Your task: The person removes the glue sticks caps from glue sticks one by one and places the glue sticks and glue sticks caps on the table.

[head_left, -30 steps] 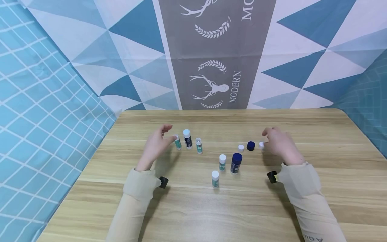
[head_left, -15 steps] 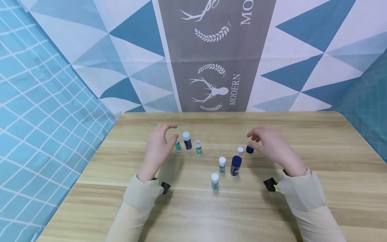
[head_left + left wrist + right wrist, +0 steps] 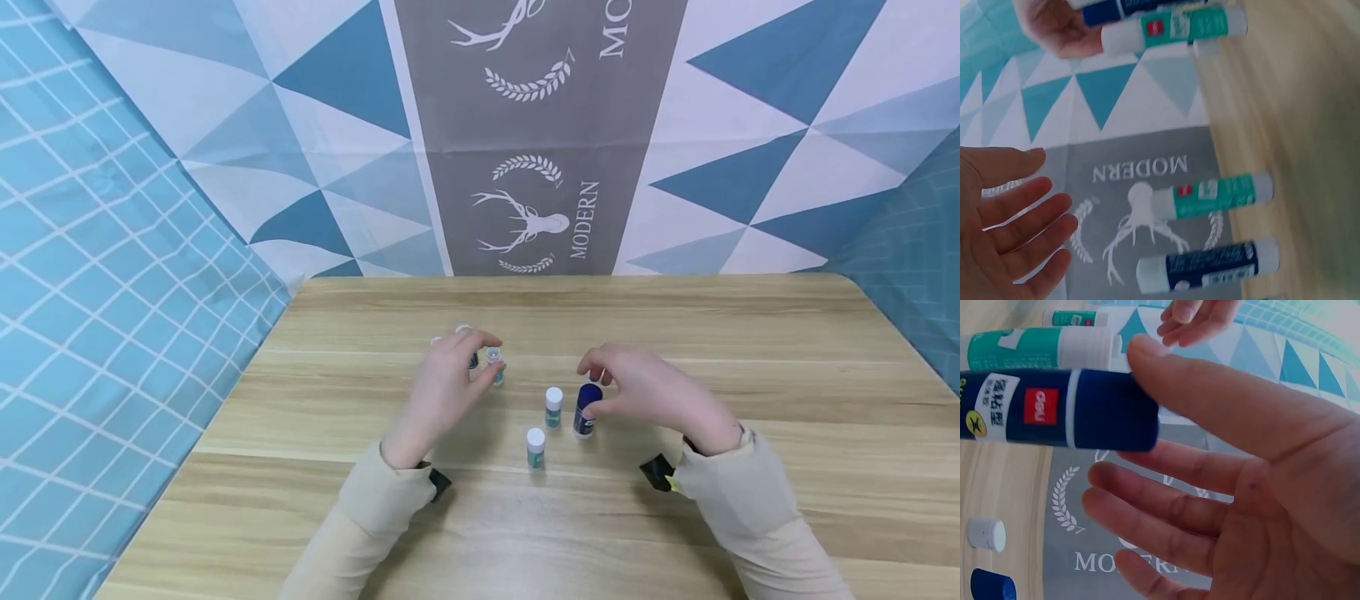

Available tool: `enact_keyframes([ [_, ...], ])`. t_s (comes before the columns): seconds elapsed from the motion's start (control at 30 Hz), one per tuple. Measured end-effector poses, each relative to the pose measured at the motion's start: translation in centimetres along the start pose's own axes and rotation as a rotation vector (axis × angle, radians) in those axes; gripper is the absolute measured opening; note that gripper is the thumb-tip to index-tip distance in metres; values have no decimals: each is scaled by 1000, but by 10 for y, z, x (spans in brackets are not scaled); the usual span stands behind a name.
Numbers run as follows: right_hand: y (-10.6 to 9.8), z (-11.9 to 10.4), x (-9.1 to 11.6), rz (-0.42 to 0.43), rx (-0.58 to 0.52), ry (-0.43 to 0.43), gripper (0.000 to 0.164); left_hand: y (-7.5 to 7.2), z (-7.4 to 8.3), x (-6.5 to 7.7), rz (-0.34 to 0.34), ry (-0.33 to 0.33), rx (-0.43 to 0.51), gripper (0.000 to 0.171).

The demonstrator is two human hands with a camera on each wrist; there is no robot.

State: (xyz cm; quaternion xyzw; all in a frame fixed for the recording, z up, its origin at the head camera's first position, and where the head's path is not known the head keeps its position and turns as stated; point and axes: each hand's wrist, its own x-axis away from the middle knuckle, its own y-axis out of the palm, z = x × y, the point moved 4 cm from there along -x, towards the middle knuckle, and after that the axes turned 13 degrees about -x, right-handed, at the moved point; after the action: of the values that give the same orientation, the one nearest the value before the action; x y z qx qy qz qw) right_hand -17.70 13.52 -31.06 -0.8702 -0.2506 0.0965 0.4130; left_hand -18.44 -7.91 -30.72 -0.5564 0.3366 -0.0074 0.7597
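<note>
Upright glue sticks stand on the table. My right hand point(image 3: 652, 392) is spread around the navy-capped glue stick point(image 3: 588, 395), the thumb and fingers on either side of its blue cap in the right wrist view. My left hand point(image 3: 444, 387) is at a green glue stick without a cap point(image 3: 494, 357); the left wrist view shows its fingers loosely bent and apart from that stick. Behind this hand, largely hidden in the head view, are an uncapped navy glue stick point(image 3: 1210, 265) and another green one point(image 3: 436, 340). Both palms hold nothing.
Two green glue sticks with white caps, one farther back point(image 3: 553, 408) and one nearer point(image 3: 536, 450), stand between the hands. A loose white cap point(image 3: 986, 534) and a loose blue cap point(image 3: 993, 585) lie beyond my right hand. A patterned cloth point(image 3: 525, 167) hangs behind the table.
My left hand has moved right, from the leftmost green glue stick to the uncapped one nearest the middle. My right hand has come left from the loose caps to the navy-capped glue stick.
</note>
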Motion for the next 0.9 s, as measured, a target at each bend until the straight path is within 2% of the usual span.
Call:
enact_keyframes([
  [0.2, 7, -3, -3, -19, 22, 14, 37, 11, 12, 4, -98, -7, 47, 24],
  [0.43, 13, -4, -5, -35, 70, 29, 29, 26, 17, 7, -202, -20, 130, 23],
  [0.57, 13, -3, -5, -11, 104, 16, 25, 31, 19, 7, -255, -25, 161, 24],
  [0.7, 9, -2, -5, 31, 132, 5, 20, 31, 22, 7, -274, -18, 169, 26],
  [0.9, 4, -3, -4, 91, 101, -5, 16, 33, 23, 7, -273, -11, 176, 26],
])
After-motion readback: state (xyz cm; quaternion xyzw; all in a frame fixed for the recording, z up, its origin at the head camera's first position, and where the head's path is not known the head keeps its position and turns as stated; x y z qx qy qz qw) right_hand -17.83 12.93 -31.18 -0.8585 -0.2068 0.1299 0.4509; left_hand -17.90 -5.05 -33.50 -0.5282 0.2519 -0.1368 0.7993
